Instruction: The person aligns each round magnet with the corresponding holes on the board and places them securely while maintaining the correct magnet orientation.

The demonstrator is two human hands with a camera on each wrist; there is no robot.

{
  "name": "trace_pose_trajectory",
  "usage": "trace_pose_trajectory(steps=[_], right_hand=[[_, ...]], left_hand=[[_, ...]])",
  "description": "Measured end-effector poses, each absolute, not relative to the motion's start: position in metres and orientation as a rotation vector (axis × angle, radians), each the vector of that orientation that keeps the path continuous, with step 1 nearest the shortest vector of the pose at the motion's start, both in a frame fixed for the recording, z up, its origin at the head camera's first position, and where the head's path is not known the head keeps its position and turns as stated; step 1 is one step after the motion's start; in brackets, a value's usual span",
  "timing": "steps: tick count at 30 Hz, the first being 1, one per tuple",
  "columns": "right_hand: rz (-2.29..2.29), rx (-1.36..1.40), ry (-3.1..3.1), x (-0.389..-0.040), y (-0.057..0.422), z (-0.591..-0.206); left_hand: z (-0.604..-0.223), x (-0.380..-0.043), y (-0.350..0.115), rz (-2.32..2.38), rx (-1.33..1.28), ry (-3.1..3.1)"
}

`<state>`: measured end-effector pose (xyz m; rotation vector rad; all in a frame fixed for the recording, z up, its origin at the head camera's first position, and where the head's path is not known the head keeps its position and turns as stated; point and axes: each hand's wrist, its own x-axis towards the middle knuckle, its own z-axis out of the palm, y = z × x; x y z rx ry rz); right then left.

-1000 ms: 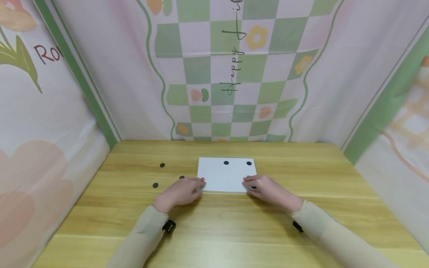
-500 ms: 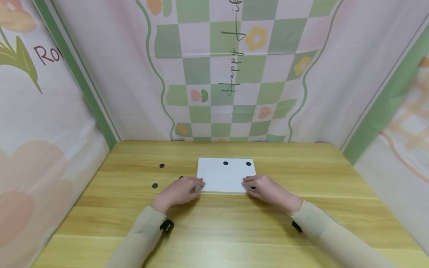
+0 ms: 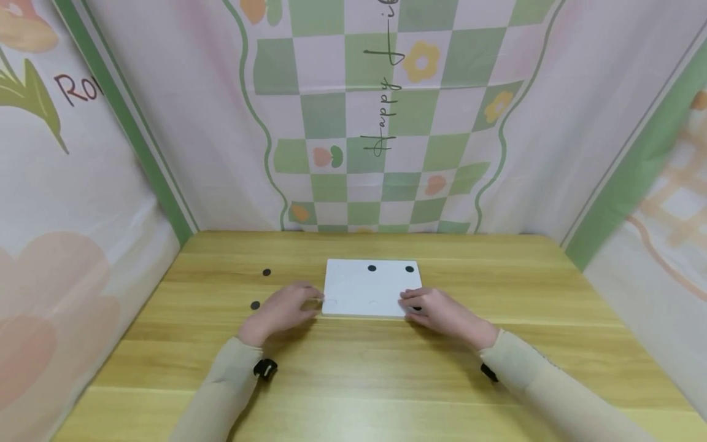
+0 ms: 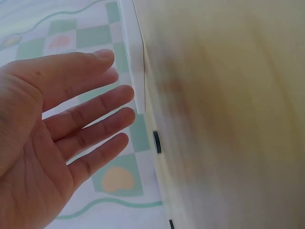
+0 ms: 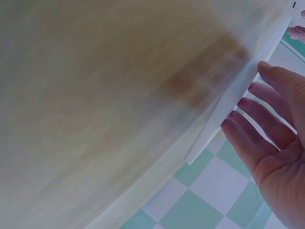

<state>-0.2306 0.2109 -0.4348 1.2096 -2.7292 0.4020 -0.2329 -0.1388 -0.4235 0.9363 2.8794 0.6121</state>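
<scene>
A white board (image 3: 364,282) lies flat on the table. Black discs mark its far middle (image 3: 372,268) and far right corner (image 3: 409,269). Two faint rounded marks show along its near side. My left hand (image 3: 283,310) hovers just off the board's left end; in the left wrist view its fingers (image 4: 102,102) are extended, holding nothing. My right hand (image 3: 439,312) rests at the near right corner, partly covering another black disc (image 3: 417,308). The right wrist view shows those fingers (image 5: 267,109) lightly bent along the board's edge, not wrapped round it.
Left of the board, loose black discs lie on the wooden table (image 3: 353,380), one farther back (image 3: 267,272) and one nearer (image 3: 255,305). Patterned curtain cloth (image 3: 381,123) hangs behind the table and along both sides.
My left hand has drawn left off the board's near left corner, uncovering a rounded mark there. It now hides the loose disc seen beside it earlier. My right hand stays put.
</scene>
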Motion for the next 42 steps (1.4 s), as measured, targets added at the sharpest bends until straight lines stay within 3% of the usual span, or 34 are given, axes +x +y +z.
trace_pose_trajectory(steps=[23, 42], right_hand=[[0.409, 1.206, -2.729, -0.231, 0.212, -0.435], [0.415, 1.203, -2.713, -0.230, 0.212, -0.435]], left_hand=[[-0.426, -0.242, -0.178, 0.748, 0.764, 2.948], [-0.427, -0.247, -0.207, 0.764, 0.774, 2.934]])
